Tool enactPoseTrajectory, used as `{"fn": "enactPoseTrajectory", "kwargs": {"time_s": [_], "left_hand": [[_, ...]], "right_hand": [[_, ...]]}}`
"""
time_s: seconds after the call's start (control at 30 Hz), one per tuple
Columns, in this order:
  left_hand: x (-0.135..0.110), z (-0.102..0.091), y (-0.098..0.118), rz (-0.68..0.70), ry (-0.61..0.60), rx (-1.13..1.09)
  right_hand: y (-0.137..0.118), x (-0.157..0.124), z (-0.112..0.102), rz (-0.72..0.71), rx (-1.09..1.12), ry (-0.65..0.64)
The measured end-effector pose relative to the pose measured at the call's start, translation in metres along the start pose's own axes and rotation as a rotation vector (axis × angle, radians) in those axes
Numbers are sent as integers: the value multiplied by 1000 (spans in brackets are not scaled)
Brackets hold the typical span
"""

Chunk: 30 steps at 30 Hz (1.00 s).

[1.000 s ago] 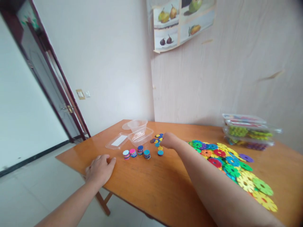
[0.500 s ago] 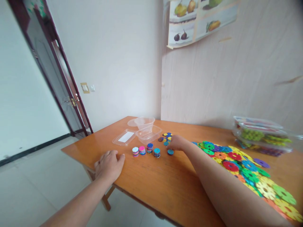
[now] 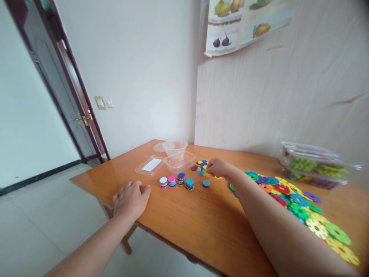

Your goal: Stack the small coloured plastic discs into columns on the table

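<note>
My left hand [image 3: 132, 198] rests palm down on the table's near left edge, fingers loosely stretched, holding nothing. My right hand [image 3: 218, 168] reaches over the loose small notched plastic discs [image 3: 200, 168], its fingers drawn together. Whether a disc is between those fingertips is too small to make out. A row of small disc stacks stands between the hands: one topped white [image 3: 163, 182], one pink [image 3: 171, 181], one blue [image 3: 181, 179], one teal [image 3: 189, 184]. A lower teal-topped disc pile [image 3: 206, 183] sits just in front of my right hand.
Behind the stacks are a clear round tub [image 3: 175, 148], a clear rectangular container [image 3: 180, 163] and its lid [image 3: 141, 169]. Large colourful flower-shaped discs [image 3: 300, 211] spread beneath and beyond my right forearm. Filled clear boxes [image 3: 314, 165] stand on the wooden table [image 3: 184, 227] at the right.
My right hand has moved slightly back from the low teal pile toward the loose discs, leaving that pile in fuller view. My left hand stays put. The view has shifted slightly.
</note>
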<state>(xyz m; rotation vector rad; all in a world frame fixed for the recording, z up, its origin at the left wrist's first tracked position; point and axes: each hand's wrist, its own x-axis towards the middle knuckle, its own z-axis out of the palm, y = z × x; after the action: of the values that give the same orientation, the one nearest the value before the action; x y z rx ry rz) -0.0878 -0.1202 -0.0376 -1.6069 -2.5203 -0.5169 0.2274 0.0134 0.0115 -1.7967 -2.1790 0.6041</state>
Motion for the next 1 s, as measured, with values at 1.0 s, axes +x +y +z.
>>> {"fn": "enactPoseTrajectory", "kwargs": {"time_s": [1.0], "left_hand": [[3, 5, -4, 8, 7, 22]], "right_hand": [[2, -8, -9, 38, -7, -217]]}}
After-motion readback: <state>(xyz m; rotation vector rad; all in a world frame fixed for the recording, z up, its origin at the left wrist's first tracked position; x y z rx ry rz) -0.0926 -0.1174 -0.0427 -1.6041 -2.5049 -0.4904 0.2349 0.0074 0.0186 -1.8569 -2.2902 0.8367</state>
